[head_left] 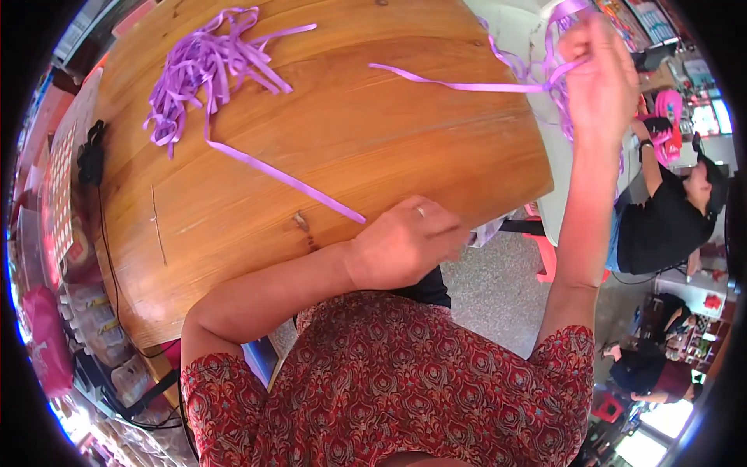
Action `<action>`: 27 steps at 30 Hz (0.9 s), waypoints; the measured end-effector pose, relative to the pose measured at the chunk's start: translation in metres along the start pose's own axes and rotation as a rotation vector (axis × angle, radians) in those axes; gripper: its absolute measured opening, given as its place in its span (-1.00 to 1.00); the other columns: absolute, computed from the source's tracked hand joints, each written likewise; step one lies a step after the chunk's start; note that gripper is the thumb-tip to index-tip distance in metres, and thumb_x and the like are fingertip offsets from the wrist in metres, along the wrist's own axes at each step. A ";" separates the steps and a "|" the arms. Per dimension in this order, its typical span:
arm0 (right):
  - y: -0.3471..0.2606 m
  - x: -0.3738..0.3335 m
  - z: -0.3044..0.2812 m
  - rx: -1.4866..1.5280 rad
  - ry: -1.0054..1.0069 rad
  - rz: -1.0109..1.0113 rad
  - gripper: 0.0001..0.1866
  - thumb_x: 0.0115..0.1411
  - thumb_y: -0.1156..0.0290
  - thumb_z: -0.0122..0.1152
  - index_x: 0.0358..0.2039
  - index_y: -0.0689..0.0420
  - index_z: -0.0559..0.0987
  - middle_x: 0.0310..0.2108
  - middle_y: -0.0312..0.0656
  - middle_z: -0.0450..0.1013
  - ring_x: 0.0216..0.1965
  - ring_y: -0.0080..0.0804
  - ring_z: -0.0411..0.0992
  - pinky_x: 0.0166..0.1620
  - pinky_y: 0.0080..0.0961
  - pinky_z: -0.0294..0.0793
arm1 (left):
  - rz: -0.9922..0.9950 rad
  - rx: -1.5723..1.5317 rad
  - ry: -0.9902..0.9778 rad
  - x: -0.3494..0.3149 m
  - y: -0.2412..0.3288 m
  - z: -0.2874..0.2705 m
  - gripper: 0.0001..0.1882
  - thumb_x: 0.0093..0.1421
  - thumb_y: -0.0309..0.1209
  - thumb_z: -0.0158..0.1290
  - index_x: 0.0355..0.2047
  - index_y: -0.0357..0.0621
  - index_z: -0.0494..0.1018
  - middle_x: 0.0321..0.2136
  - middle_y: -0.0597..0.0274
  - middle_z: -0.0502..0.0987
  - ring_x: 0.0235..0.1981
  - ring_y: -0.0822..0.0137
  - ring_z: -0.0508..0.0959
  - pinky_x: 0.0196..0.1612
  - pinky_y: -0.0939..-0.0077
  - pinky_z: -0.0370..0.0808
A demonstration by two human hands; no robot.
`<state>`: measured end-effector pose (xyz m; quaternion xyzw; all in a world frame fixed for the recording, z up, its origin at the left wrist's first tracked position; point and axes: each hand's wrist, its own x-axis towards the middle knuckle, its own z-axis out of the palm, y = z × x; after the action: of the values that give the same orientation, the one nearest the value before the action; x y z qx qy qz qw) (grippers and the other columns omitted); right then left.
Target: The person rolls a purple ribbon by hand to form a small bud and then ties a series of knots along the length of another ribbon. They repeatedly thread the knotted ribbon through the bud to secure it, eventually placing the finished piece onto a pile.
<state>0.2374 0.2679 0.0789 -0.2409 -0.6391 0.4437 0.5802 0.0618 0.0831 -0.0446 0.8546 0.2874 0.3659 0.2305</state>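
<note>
My right hand (599, 86) is raised at the upper right, its fingers closed on a purple ribbon (475, 86). One end of that ribbon trails left over the wooden table. More purple ribbon hangs in loops beside and below the hand. My left hand (408, 241), with a ring on one finger, is at the table's near edge. Its fingers are curled together and slightly blurred; whatever may be between them is hidden. A heap of purple ribbon strips (206, 74) lies at the far left, and one strip (284, 177) stretches from it toward my left hand.
The wooden table (342, 124) adjoins a white surface (551, 156) on the right. A black cable (109, 249) runs down the table's left side, near a thin string (158, 226). A red stool (545, 257) stands beneath at right. A person in black (665, 222) sits beyond.
</note>
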 end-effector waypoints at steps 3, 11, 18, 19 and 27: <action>-0.002 -0.044 0.019 -0.260 -0.264 0.026 -0.87 0.20 0.51 0.10 -0.29 0.27 0.56 -0.38 -0.23 0.49 -0.43 -0.57 0.39 -0.31 -0.61 0.39 | -0.265 -0.579 0.223 0.002 -0.011 -0.005 -0.64 0.20 -0.29 0.04 -0.09 -0.28 0.41 -0.24 0.08 0.48 -0.23 0.21 0.51 -0.07 0.30 0.40; 0.017 -0.136 0.059 -0.746 -0.768 -0.411 -0.81 -0.07 0.43 0.34 -0.39 0.14 0.59 -0.49 -0.27 0.42 -0.40 -0.34 0.40 -0.33 -0.44 0.35 | -0.542 -1.764 0.249 0.005 -0.033 -0.031 -0.52 0.27 -0.26 -0.04 0.11 -0.29 0.23 -0.07 0.07 0.42 0.03 0.29 0.40 0.05 0.39 0.37; 0.026 -0.144 0.048 -0.691 -0.683 -0.459 -0.78 -0.08 0.47 0.34 -0.35 0.16 0.59 -0.45 -0.27 0.44 -0.42 -0.35 0.39 -0.35 -0.43 0.37 | -0.582 -1.504 0.432 0.003 -0.036 -0.024 -0.58 0.28 -0.42 -0.09 0.12 -0.30 0.21 -0.08 0.04 0.46 -0.07 0.28 0.48 0.01 0.39 0.41; 0.027 -0.142 0.045 -0.689 -0.683 -0.449 -0.78 -0.08 0.47 0.34 -0.35 0.16 0.59 -0.45 -0.27 0.44 -0.42 -0.35 0.39 -0.35 -0.43 0.37 | -0.569 -1.501 0.450 0.003 -0.035 -0.025 -0.60 0.28 -0.46 -0.10 0.11 -0.30 0.23 -0.09 0.05 0.47 -0.08 0.28 0.48 0.02 0.39 0.41; 0.025 -0.111 0.023 -0.330 -0.590 0.281 -0.74 0.19 0.51 0.13 -0.10 0.24 0.53 -0.27 -0.24 0.51 -0.23 -0.58 0.44 -0.17 -0.67 0.43 | -0.560 -1.423 0.559 0.003 -0.037 -0.025 -0.66 0.22 -0.56 -0.03 0.03 -0.28 0.31 -0.24 0.17 0.50 -0.22 0.35 0.53 -0.07 0.45 0.46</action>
<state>0.2334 0.1817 0.0006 -0.2783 -0.8025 0.4605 0.2578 0.0321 0.1168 -0.0500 0.2770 0.2360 0.5895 0.7212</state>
